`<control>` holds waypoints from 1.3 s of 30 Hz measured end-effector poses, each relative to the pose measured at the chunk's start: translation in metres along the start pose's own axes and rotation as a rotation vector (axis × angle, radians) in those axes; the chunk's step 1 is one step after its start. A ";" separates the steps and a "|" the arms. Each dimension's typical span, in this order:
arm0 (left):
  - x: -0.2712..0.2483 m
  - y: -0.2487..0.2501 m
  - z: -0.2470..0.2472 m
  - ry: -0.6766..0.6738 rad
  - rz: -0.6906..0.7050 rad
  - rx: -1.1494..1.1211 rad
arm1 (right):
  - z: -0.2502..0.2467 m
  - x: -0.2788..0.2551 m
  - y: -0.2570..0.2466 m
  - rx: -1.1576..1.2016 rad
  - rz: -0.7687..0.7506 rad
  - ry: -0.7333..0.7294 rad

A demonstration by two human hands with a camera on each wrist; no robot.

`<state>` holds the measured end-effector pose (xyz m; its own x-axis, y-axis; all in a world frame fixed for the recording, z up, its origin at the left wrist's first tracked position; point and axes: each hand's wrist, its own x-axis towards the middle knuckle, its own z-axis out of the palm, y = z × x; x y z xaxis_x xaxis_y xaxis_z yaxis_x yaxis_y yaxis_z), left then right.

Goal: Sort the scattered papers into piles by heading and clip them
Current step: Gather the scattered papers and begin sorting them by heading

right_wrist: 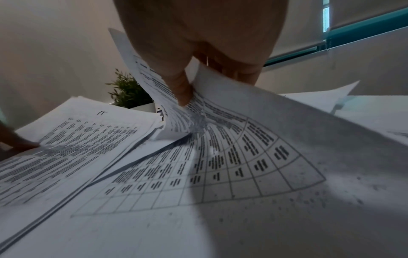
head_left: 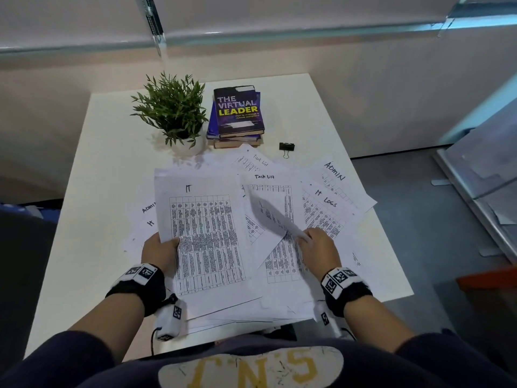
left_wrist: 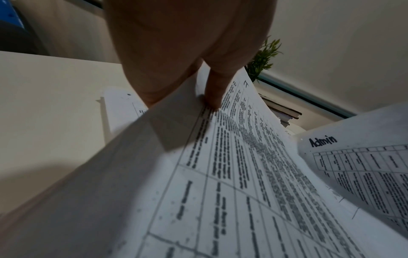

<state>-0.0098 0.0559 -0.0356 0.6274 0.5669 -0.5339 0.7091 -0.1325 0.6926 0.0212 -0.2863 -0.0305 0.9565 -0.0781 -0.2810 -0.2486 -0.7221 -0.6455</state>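
Observation:
Printed sheets with handwritten headings lie scattered over the white table (head_left: 106, 152). My left hand (head_left: 160, 252) grips the left edge of a stack topped by a sheet headed "IT" (head_left: 207, 236), thumb on top (left_wrist: 213, 90). My right hand (head_left: 317, 247) pinches a curled sheet (head_left: 272, 217) lifted off the pile, thumb pressing it (right_wrist: 183, 90). Beneath it lies a "Task list" sheet (head_left: 270, 182). An "It Logs" sheet (head_left: 326, 211) and an "Admin" sheet (head_left: 340, 175) lie to the right. A black binder clip (head_left: 286, 148) sits behind the papers.
A potted green plant (head_left: 174, 113) and a stack of books (head_left: 237, 113) stand at the table's back. More sheets headed "Admin" and "It" (head_left: 144, 217) poke out at the left. Grey floor (head_left: 419, 219) lies beyond the table's right edge.

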 end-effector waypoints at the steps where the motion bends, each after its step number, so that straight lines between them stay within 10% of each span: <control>1: 0.001 -0.001 0.000 -0.001 -0.003 0.001 | -0.004 0.005 0.002 0.060 0.052 0.027; 11: -0.004 0.005 0.001 -0.001 0.035 0.019 | -0.026 0.043 0.047 0.011 0.666 0.056; 26: -0.011 0.012 0.005 -0.009 0.040 -0.073 | -0.065 0.040 0.022 0.368 0.410 0.396; 39: -0.014 0.035 0.006 -0.042 0.089 -0.100 | -0.192 0.040 -0.097 0.058 -0.343 0.475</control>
<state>0.0078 0.0387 -0.0069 0.7006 0.5220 -0.4864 0.6159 -0.0982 0.7817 0.1124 -0.3513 0.1570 0.9440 -0.1553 0.2911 0.0924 -0.7225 -0.6851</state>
